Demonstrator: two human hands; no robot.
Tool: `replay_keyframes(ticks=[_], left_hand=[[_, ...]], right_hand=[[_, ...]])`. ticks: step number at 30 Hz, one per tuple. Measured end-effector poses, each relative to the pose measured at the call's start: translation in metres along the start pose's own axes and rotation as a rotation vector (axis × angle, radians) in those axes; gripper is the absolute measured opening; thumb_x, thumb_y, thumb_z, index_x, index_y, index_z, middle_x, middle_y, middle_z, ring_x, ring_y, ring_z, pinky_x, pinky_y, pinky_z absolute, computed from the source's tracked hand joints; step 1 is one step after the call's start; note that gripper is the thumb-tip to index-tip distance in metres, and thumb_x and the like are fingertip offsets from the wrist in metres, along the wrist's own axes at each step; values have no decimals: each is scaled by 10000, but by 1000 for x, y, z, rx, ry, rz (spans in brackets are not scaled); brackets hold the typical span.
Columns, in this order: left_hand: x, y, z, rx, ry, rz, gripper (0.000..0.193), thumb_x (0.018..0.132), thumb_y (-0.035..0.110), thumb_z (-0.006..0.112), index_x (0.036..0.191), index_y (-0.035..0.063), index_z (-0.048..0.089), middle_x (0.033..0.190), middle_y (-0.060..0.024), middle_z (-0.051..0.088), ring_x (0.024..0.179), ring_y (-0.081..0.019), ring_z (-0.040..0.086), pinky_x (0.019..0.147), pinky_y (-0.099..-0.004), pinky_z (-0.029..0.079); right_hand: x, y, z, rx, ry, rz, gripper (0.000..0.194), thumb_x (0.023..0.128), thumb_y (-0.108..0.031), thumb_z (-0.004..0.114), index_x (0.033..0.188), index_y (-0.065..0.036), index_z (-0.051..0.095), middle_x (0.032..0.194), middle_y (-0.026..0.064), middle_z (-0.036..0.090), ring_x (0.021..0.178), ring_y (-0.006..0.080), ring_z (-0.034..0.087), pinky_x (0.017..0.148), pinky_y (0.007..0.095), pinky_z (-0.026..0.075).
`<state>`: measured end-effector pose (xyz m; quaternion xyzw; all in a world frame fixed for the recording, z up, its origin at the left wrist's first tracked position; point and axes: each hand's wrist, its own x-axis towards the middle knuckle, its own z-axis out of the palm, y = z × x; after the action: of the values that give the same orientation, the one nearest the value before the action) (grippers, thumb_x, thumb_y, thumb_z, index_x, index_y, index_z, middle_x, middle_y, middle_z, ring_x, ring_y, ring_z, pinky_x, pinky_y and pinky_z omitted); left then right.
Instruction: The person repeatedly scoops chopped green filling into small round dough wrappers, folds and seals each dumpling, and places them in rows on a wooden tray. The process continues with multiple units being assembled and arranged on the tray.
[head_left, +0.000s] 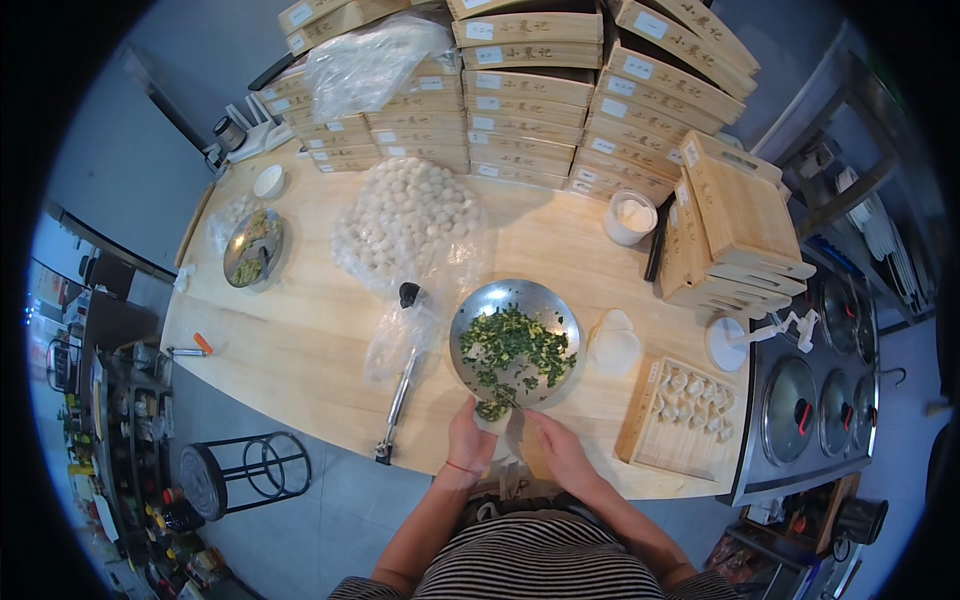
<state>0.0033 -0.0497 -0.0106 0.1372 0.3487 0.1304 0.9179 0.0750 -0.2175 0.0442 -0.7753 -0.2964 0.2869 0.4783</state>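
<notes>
My left hand (472, 439) holds a dumpling wrapper (496, 424) at the near rim of a round metal bowl (517, 292). Chopped green and yellow filling (491, 409) sits on the wrapper. My right hand (559, 448) grips a thin filling tool (514, 403), whose tip is by that filling; most of its handle is hidden. More chopped filling (516, 334) is spread across the bowl. Right of the bowl lie some loose round wrappers (615, 345). Farther right, a wooden tray (667, 459) carries rows of folded dumplings (694, 397).
Behind the bowl lies a plastic bag of dough balls (412, 214). A metal rod-like tool (401, 390) rests left of it. Stacked wooden trays (525, 120) line the back. A flour tub (630, 217), a phone stand (726, 343) and lidded cookers (791, 409) are at right.
</notes>
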Motion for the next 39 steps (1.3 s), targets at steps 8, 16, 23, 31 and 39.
replay_keyframes(ticks=[8, 16, 23, 31, 39], left_hand=[[-3, 3, 6, -5, 42, -25, 472, 1082, 281, 268, 1369, -45, 453, 1362, -176, 562, 1280, -314, 518, 1123, -463, 378], [-2, 4, 5, -5, 25, -25, 487, 1082, 293, 269, 1391, -45, 436, 1377, -176, 554, 1290, -313, 514, 1128, -458, 377], [-2, 3, 3, -13, 37, -33, 491, 1084, 304, 265, 1394, -37, 433, 1378, -181, 549, 1288, -315, 512, 1118, -465, 387], [-2, 3, 1, -41, 35, -38, 485, 1086, 300, 266, 1399, -35, 424, 1386, -172, 542, 1283, -315, 515, 1111, -463, 397], [-7, 3, 9, -46, 54, -42, 487, 1085, 305, 267, 1391, -36, 429, 1382, -173, 545, 1276, -311, 525, 1110, -456, 401]], right_hand=[[-7, -7, -1, 33, -106, -33, 371, 993, -57, 480, 1360, -50, 530, 1196, 220, 612, 1097, 386, 602, 956, 420, 475], [12, 3, -5, 17, -13, 27, 373, 992, -61, 469, 1360, -54, 531, 1237, 223, 601, 1138, 381, 584, 982, 399, 461], [-2, -4, -7, 88, -102, -24, 377, 987, -51, 474, 1360, -63, 531, 1247, 231, 606, 1161, 389, 580, 999, 404, 454], [-11, -5, 0, 63, -75, 70, 384, 998, -59, 459, 1377, -73, 513, 1277, 223, 600, 1165, 388, 588, 975, 410, 475], [-14, -8, -12, -52, 45, 89, 406, 1003, -78, 443, 1408, -83, 469, 1267, 243, 590, 1163, 421, 576, 972, 437, 473]])
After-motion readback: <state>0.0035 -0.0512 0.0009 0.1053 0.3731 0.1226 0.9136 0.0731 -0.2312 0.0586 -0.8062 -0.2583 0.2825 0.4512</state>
